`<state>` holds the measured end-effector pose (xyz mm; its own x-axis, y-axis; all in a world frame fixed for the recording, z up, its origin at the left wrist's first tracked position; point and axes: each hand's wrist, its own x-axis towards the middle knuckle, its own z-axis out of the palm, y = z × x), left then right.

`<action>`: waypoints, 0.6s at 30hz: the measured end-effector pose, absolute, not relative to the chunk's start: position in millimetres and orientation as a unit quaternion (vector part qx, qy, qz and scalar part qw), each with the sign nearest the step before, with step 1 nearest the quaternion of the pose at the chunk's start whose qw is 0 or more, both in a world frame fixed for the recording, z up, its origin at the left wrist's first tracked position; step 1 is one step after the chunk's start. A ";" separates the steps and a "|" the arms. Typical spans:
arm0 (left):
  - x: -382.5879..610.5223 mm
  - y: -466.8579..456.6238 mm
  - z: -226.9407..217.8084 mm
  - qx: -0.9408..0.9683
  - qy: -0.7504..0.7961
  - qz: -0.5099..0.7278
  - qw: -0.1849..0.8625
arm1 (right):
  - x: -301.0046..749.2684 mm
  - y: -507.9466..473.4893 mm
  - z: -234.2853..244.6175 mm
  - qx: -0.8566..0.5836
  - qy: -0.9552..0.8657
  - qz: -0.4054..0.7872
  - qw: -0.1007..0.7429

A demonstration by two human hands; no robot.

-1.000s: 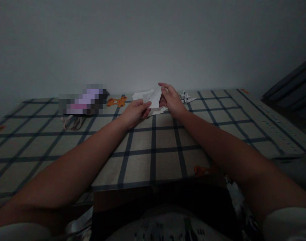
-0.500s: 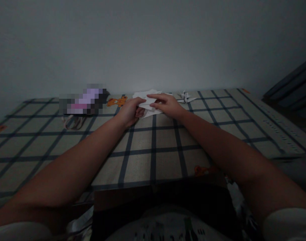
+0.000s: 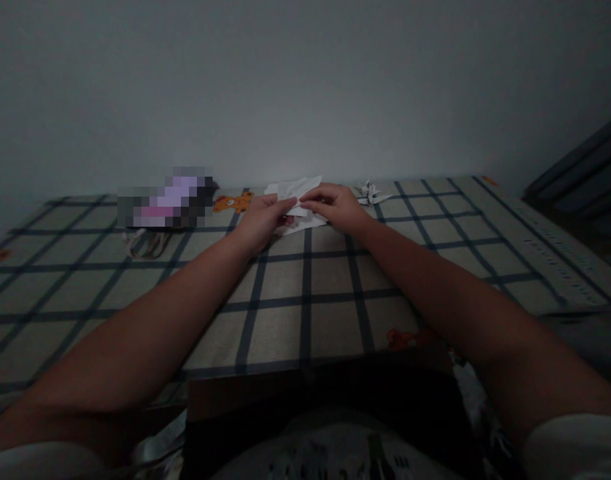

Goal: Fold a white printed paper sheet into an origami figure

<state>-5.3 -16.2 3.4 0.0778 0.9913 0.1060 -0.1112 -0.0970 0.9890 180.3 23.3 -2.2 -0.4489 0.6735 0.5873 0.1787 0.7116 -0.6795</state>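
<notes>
A white sheet of paper is held up between my two hands near the back of the table. My left hand grips its left side, thumb on the near face. At its lower right, my right hand pinches the sheet with thumb and fingertips close to the left thumb. More white paper lies flat on the cloth beneath the hands, partly hidden by them. To the right of my right hand sits a folded paper piece with pointed tips, dark marks on it.
A checked tablecloth with bear prints covers the table, which meets a grey wall. At the left back is a blurred-out purple and dark item with a pale strap. A dark slatted object stands at the far right.
The sheet has tilted up and more of its face shows above my fingers. My right fingers have drawn in from lying extended to a pinch; my left thumb has shifted slightly right.
</notes>
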 end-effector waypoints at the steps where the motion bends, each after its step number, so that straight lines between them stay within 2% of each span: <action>1: -5.9 -16.4 3.7 0.521 0.421 0.526 0.524 | 180.7 22.9 -1.6 -0.263 -0.806 0.272 0.455; 18: -10.8 -17.0 0.8 0.555 0.465 0.481 0.495 | 183.3 24.2 0.1 -0.285 -0.813 0.273 0.428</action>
<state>-10.8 -17.0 0.8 0.1047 0.9918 0.0738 0.0402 -0.0784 0.9961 183.3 24.2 0.1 -0.4709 0.6976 0.5400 0.2303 0.6881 -0.6881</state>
